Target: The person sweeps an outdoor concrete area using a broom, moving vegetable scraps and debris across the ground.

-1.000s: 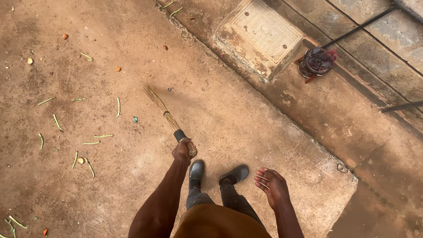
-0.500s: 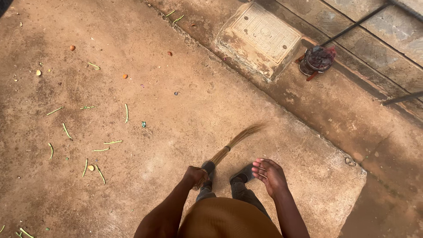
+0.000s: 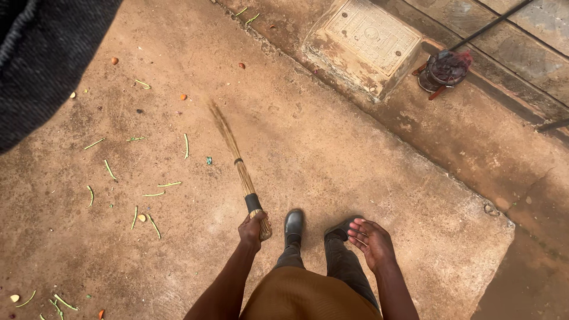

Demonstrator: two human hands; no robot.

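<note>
Brown concrete floor (image 3: 332,160) fills most of the frame, dusty and scattered with litter. At lower centre the left hand (image 3: 252,228) is closed around the bound end of a straw broom (image 3: 240,172), just below a dark band on its handle. From that grip the broom slants up and to the left, its bristle tips blurred near the middle of the frame, close to the floor; whether they touch it I cannot tell. Right of the broom, the right hand (image 3: 372,242) hangs open with fingers spread, palm down, holding nothing, just beside the right shoe. Two dark shoes (image 3: 293,224) stand side by side between the hands, with grey trouser legs (image 3: 338,266) and a brown garment (image 3: 311,296) below them at the bottom edge.

Green stem pieces (image 3: 160,192) lie strewn over the left half of the floor, well left of the broom, among a few small orange and pale bits (image 3: 184,96). A tiny blue-green scrap (image 3: 208,160) sits just left of the bristles. At upper centre a square cover plate (image 3: 370,35) is set in a raised concrete block. Right of it stands a small dark pot with red material (image 3: 444,68), and a thin dark rod (image 3: 492,24) runs from it toward the upper right corner. Dark fabric (image 3: 41,53) blocks the upper left corner
</note>
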